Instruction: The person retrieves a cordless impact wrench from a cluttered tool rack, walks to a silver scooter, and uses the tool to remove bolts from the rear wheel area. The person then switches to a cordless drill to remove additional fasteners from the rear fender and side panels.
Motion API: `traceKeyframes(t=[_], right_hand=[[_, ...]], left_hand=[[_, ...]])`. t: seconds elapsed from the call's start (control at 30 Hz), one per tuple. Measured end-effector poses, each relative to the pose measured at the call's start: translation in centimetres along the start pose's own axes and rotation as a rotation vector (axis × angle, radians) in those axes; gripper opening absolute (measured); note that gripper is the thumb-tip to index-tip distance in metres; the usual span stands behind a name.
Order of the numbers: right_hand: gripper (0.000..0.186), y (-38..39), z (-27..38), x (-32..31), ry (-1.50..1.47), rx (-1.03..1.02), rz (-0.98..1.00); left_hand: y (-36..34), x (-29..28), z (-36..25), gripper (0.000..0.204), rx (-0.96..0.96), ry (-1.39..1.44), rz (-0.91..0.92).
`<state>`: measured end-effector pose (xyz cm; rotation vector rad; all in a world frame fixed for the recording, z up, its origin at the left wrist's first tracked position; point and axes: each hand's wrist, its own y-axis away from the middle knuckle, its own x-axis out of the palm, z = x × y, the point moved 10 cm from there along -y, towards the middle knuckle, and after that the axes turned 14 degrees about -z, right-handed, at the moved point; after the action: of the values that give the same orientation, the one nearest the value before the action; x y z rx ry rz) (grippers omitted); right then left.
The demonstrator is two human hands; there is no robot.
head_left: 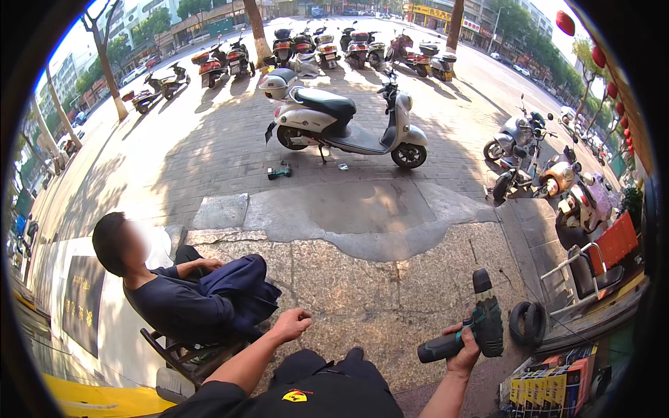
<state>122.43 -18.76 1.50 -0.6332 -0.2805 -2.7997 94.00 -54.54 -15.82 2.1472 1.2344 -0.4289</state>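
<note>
My right hand (465, 355) is wrapped round the handle of a dark green and black cordless drill (487, 322). Its black chuck points away from me with a thin bit in it, and its battery end sticks out to the left. My left hand (291, 324) hangs in front of me with fingers loosely curled in and nothing visible in them. Farther off, a silver-white scooter (334, 118) with a black seat stands parked on the paving. By its rear wheel lies another green power tool (279, 171), and a small pale item (343, 167) lies under the footboard.
A person (188, 292) sits in a chair close on my left. At the right are black tyres (527, 324), stacked yellow boxes (547, 393), a metal-framed chair (592, 272) and several parked scooters (585, 202). More scooters (327, 49) line the far side, near tree trunks (257, 31).
</note>
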Motion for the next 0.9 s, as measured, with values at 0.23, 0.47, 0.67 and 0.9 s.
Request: traceKeyframes(t=[0.23,0.47,0.67,0.9], right_hand=[[0.031,-9.2,-12.6,9.9,0.361,0.257,0.208],[0.029,-17.9,-22.9,18.3,0.648,0.323,0.428],[0.034,-24.3,-27.7,23.6,0.914,0.229,0.409],[0.03,-28.2,-33.3,32.6,0.953,0.41,0.304]], left_hand=[[-2.8,-5.2,1.8,0.031,-0.177,0.177,-0.302],[-12.9,-5.6,4.4,0.033,-0.283,0.253,-0.363],[-26.6,-11.0,0.4,0.037,-0.211,0.21,-0.335],[-40.3,-20.2,-6.2,0.036,-0.102,0.348,-0.435]])
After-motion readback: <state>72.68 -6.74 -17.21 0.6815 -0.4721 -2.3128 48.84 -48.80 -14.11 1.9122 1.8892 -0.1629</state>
